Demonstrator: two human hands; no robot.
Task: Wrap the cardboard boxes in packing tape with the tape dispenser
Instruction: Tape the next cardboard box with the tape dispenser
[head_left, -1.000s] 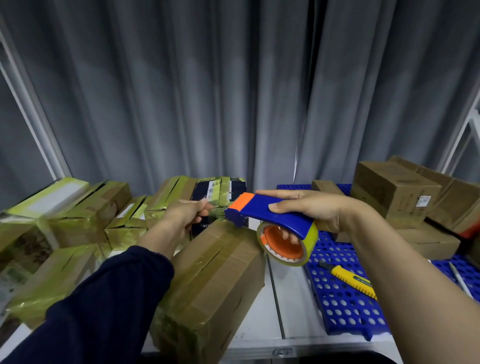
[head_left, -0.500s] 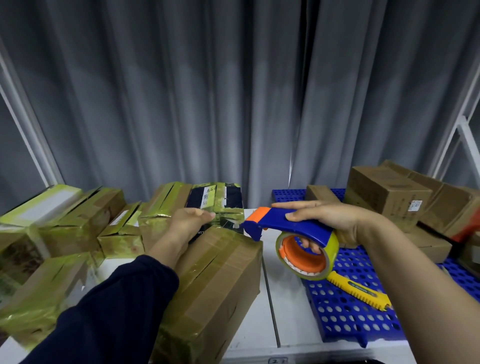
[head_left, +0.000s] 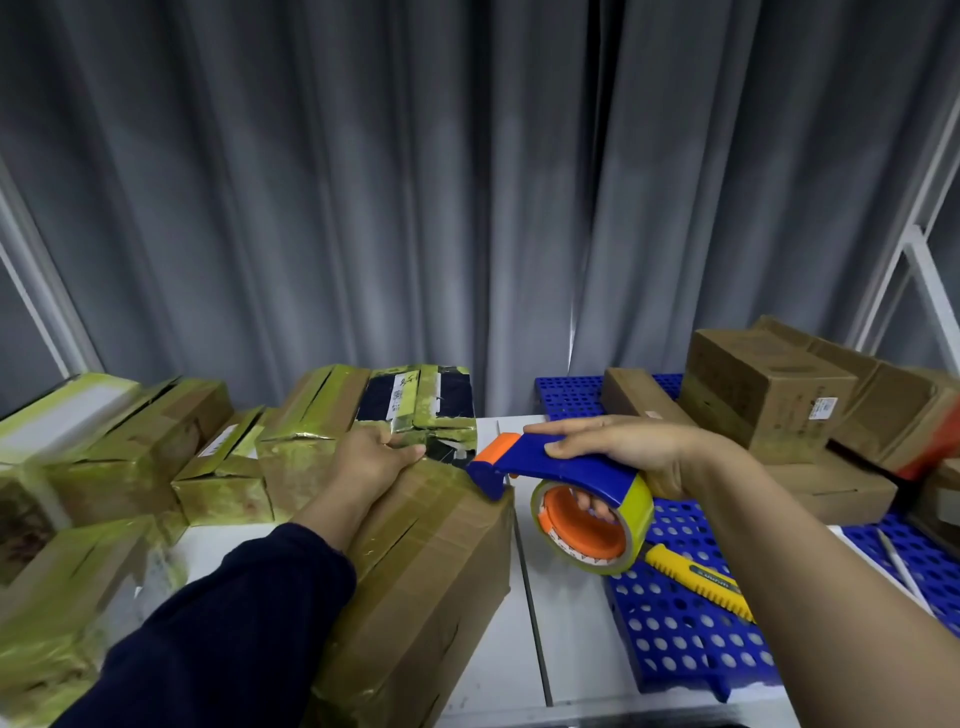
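A long cardboard box (head_left: 431, 577) lies on the white table in front of me, its top covered with strips of shiny tape. My left hand (head_left: 371, 457) rests on the far end of the box, fingers curled over its edge. My right hand (head_left: 618, 457) grips a blue and orange tape dispenser (head_left: 566, 488) with a yellowish tape roll. The dispenser's orange nose sits at the box's far right corner.
Several tape-wrapped boxes (head_left: 156, 447) crowd the left and back of the table. Plain cardboard boxes (head_left: 763, 395) are stacked at the right on a blue perforated pallet (head_left: 675, 623). A yellow utility knife (head_left: 696, 582) lies on the pallet. Grey curtains hang behind.
The dispenser moved right off the box's far end and now sits back at its far right corner. My left hand settled onto the box's far edge.
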